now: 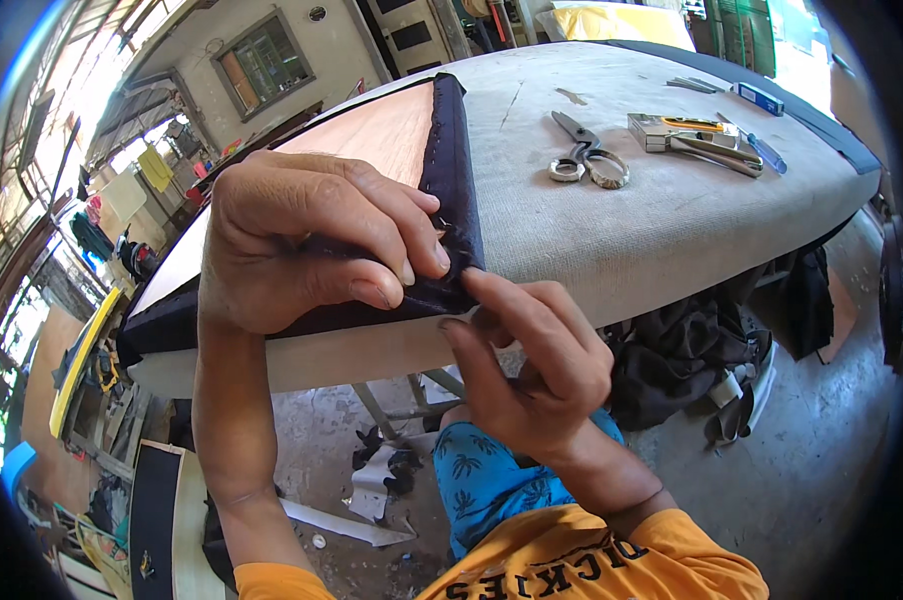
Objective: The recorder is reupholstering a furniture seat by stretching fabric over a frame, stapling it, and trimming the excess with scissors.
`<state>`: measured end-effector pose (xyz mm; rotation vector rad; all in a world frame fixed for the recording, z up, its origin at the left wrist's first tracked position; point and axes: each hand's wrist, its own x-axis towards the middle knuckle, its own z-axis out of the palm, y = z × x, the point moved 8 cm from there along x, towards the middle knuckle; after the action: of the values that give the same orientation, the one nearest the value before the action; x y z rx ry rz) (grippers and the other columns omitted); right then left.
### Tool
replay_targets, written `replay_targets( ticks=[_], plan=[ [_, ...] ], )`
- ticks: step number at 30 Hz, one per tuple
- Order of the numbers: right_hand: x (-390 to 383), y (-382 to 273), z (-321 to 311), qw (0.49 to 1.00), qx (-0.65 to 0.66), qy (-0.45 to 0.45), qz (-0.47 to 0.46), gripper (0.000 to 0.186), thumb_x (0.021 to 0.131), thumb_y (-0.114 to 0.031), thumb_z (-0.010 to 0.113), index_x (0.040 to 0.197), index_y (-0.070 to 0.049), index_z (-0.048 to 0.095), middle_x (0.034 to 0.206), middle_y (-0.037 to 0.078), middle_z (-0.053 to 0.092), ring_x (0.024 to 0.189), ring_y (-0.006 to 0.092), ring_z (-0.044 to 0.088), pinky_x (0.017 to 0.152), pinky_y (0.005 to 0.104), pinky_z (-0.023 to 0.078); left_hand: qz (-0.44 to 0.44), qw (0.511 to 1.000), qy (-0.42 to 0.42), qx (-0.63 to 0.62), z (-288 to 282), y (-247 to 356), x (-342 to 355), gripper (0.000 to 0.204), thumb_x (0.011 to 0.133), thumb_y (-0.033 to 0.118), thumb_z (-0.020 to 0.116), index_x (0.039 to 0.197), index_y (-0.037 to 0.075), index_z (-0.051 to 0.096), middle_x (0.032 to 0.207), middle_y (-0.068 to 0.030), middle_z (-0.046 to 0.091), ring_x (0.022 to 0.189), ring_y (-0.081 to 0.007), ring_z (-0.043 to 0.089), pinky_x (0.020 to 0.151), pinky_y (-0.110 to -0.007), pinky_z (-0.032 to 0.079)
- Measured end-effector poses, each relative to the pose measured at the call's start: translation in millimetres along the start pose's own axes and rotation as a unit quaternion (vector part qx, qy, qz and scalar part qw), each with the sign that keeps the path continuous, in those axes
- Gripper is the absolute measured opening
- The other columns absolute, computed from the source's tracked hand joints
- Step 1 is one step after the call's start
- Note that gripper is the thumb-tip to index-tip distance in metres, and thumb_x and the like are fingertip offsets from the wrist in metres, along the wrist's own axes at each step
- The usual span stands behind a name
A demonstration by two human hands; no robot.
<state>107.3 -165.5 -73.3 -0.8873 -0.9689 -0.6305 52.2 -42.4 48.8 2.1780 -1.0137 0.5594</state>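
Note:
A plywood panel (392, 135) with dark fabric (455, 160) folded over its edges lies on the pale padded worktop. Over its near right corner, my left hand (297, 225) is closed, its fingertips and thumb pinching the gathered fabric. My right hand (547, 370) comes from below the same corner. Its index fingertip presses the fabric fold and its thumb sits just under the edge, so the corner lies between them. The other fingers of that hand are curled in. What lies under my left fingers is partly hidden.
Right of the panel on the worktop (592, 245) lie scissors (584, 155), a metal staple gun (697, 140), a blue screwdriver (767, 152) and a small blue box (759, 97). Dark cloth (687, 360) is heaped below the right side. Scraps (372, 485) litter the floor.

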Motion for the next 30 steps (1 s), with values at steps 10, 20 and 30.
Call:
replay_targets(
  ticks=[10, 20, 30],
  plan=[
    [0, 4, 10, 0.997, -0.007, -0.075, 0.035, 0.027, 0.076, 0.007, 0.075, 0.103, 0.001, 0.076, 0.077, 0.005, 0.065, 0.052, 0.0134, 0.048, 0.046, 0.0252, 0.038, 0.045, 0.998, -0.034, -0.016, 5, 3, 2, 0.01, 0.082, 0.01, 0.081, 0.084, 0.001, 0.076, 0.087, -0.013, 0.076, 0.081, -0.0221, 0.073, 0.092, -0.039, 0.057],
    [5, 12, 7, 0.993, 0.051, -0.091, 0.062, 0.019, 0.081, 0.008, 0.073, 0.099, 0.003, 0.076, 0.079, 0.008, 0.066, 0.058, 0.0091, 0.046, 0.053, 0.0203, 0.036, -0.057, 0.994, 0.048, 0.084, 5, -2, 10, 0.005, 0.087, 0.004, 0.077, 0.086, 0.0, 0.074, 0.085, -0.0103, 0.076, 0.076, -0.0179, 0.07, 0.078, -0.029, 0.057],
    [3, 28, 18, 0.945, 0.18, -0.097, 0.254, 0.009, 0.09, 0.007, 0.063, 0.095, 0.003, 0.069, 0.077, 0.006, 0.061, 0.063, 0.0124, 0.048, 0.056, 0.0252, 0.04, -0.169, 0.958, 0.099, 0.208, -2, -4, 5, 0.006, 0.093, 0.006, 0.073, 0.091, 0.001, 0.072, 0.084, -0.011, 0.074, 0.072, -0.0156, 0.069, 0.073, -0.025, 0.056]
  ],
)
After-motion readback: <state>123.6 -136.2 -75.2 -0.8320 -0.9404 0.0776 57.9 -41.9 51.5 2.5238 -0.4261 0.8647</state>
